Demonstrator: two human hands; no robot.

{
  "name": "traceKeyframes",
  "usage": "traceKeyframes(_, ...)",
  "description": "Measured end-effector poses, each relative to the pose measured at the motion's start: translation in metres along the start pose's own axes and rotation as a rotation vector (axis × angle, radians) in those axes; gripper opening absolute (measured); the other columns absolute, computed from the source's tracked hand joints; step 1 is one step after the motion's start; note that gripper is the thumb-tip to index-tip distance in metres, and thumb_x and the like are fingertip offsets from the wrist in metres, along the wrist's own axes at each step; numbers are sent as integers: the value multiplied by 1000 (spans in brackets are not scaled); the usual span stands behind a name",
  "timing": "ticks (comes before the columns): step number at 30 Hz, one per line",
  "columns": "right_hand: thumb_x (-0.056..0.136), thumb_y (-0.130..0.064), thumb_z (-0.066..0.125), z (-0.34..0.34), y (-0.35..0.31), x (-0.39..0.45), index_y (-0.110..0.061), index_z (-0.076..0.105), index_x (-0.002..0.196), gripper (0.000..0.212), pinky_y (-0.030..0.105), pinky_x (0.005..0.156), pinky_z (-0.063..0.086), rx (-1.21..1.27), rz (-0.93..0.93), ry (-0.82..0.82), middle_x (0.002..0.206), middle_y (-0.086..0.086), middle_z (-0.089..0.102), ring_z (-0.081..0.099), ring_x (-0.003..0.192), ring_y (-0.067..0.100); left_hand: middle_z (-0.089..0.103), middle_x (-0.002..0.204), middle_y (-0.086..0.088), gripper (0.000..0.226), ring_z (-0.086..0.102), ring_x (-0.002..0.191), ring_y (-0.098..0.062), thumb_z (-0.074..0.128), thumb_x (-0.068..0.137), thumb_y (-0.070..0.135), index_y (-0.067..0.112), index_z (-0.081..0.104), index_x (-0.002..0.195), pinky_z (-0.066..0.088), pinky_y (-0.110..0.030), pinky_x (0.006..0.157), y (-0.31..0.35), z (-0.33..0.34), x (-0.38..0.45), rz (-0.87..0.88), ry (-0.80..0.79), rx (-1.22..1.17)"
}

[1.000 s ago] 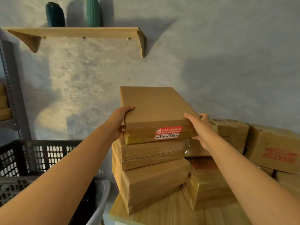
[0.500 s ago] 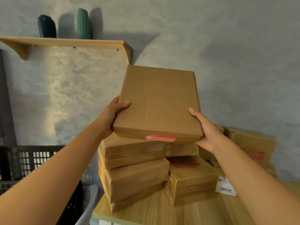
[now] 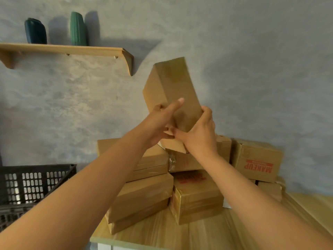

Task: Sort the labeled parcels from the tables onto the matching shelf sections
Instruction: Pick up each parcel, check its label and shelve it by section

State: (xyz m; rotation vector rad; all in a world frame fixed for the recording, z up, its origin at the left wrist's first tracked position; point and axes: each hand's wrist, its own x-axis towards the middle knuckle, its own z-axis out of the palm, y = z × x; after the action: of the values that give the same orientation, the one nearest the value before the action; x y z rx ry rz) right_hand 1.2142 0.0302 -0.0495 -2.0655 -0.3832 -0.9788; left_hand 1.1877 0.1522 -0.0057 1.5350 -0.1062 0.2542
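Both hands are gripping the parcel (image 3: 173, 94) at its lower end, left hand (image 3: 162, 121) and right hand (image 3: 198, 134) curled round it. It's tilting nearly upright above the stack (image 3: 144, 193) on the table (image 3: 180, 235), probably to find the label; none is showing.

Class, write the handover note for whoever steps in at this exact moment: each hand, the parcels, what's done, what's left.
Left hand: grips the lifted parcel at its lower left, fingers extended up its face.
Right hand: grips its lower right corner.
The parcel is tilted on end in the air above the stack; no label shows on it.
More parcels, including a MAKEUP box, sit on the table.
Done: one parcel picked up.
Left: find its label, shelve it, then sort the others.
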Motion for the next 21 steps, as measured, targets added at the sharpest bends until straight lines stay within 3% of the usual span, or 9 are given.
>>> traceKeyframes(3, 72, -60, 74, 6, -4, -10, -15, 23, 148, 101, 45, 104, 40, -106, -189, -26, 147, 1, 38, 39, 131, 23, 68, 120, 0, 82, 66, 105, -22, 80, 72, 58, 16, 50, 136, 60, -41, 77, -1, -2, 0, 15, 67, -121)
traceKeyframes(6, 82, -50, 69, 10, -10, -18, -21, 25, 149, 86, 40, 107, 40, 6, -311, -130, 148, -3, 37, 34, 133, 18, 60, 115, 1, 94, 63, 98, -18, 89, 63, 50, 16, 32, 130, 58, -46, 85, -10, -12, 6, 43, 324, -214)
traceKeyframes(9, 92, -39, 62, 7, -13, -18, -24, 37, 146, 61, 30, 107, 40, 112, -386, -247, 141, -7, 44, 39, 130, 12, 56, 109, 4, 90, 62, 96, -16, 87, 68, 46, 18, 29, 132, 59, -42, 81, -14, -29, 10, 122, 436, -183)
traceKeyframes(12, 97, -32, 56, 4, -5, -8, -24, 50, 138, 42, 25, 103, 44, 226, -327, -318, 134, -9, 53, 48, 121, 4, 57, 114, 4, 87, 61, 99, -17, 81, 70, 54, 20, 34, 134, 57, -42, 80, -15, -52, 9, 143, 405, -96)
traceKeyframes(16, 98, -33, 55, 5, 21, 6, -22, 45, 141, 46, 29, 108, 37, 147, -152, -309, 141, -5, 45, 41, 130, 12, 63, 129, -1, 116, 64, 113, -26, 78, 44, 79, 27, 42, 141, 53, -51, 93, -13, -84, 1, 63, 242, -68)
traceKeyframes(17, 97, -35, 56, 4, 28, 10, -21, 43, 143, 50, 33, 110, 37, 120, -109, -303, 141, -3, 44, 41, 132, 14, 65, 127, -1, 107, 65, 113, -26, 75, 50, 78, 28, 45, 140, 53, -49, 94, -12, -88, -3, 65, 205, -48)
traceKeyframes(19, 94, -39, 60, 1, 39, 16, -22, 37, 147, 61, 40, 111, 37, 69, -20, -311, 145, 0, 41, 38, 135, 20, 72, 116, 0, 67, 70, 105, -22, 63, 76, 69, 29, 55, 129, 55, -42, 88, -10, -94, -8, 99, 141, -17)
traceKeyframes(21, 90, -46, 63, -5, 47, 20, -25, 30, 150, 71, 39, 105, 41, 136, 106, -335, 148, 0, 39, 41, 134, 22, 76, 105, 1, 43, 73, 94, -19, 50, 91, 59, 29, 60, 121, 56, -37, 78, -12, -100, -9, 99, 83, -14)
